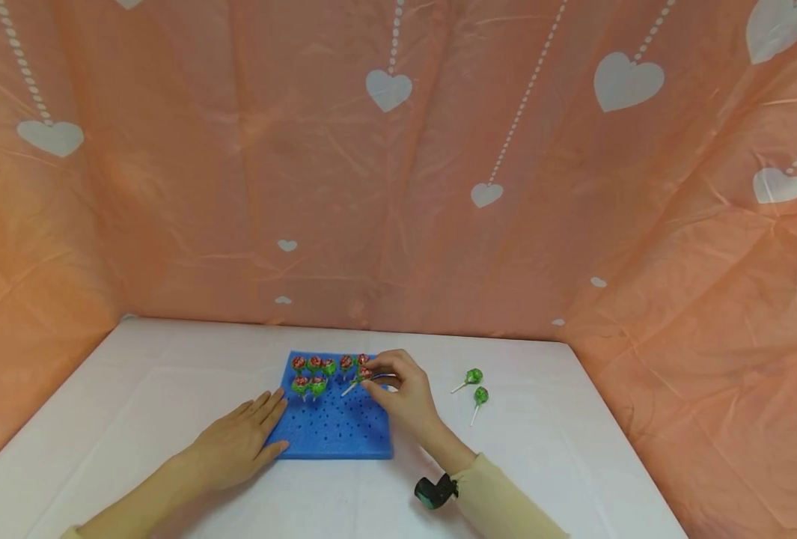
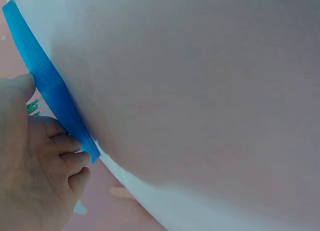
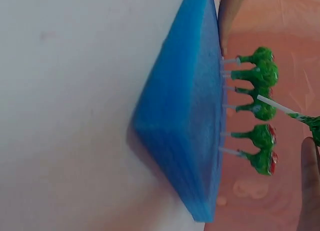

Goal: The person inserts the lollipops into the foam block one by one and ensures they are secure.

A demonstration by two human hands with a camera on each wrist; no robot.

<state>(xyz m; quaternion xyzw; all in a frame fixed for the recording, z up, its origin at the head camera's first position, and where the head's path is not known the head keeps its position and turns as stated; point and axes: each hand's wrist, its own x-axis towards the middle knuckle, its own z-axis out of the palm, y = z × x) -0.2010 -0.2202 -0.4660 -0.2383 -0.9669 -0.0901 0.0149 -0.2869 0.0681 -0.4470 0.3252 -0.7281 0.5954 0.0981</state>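
Note:
A blue foam board (image 1: 334, 443) full of small holes lies on the table. Several lollipops in green and red wrappers stand in its far part, a pair (image 1: 317, 385) of them in a nearer row at the left. My right hand (image 1: 408, 393) pinches another lollipop (image 3: 301, 117) between thumb and fingers. Its white stick slants down to the left over the board, and in the right wrist view the stick's tip is apart from the foam. My left hand (image 1: 236, 443) rests at the board's left edge with extended fingers, seen against the blue side in the left wrist view.
Two green-wrapped lollipops, one farther back (image 1: 474, 376) and one nearer (image 1: 482, 394), lie on the white tabletop (image 1: 539, 449) right of the board. An orange cloth (image 1: 331, 187) with white hearts hangs behind and at both sides. A black strap device (image 1: 435, 492) sits at the right wrist.

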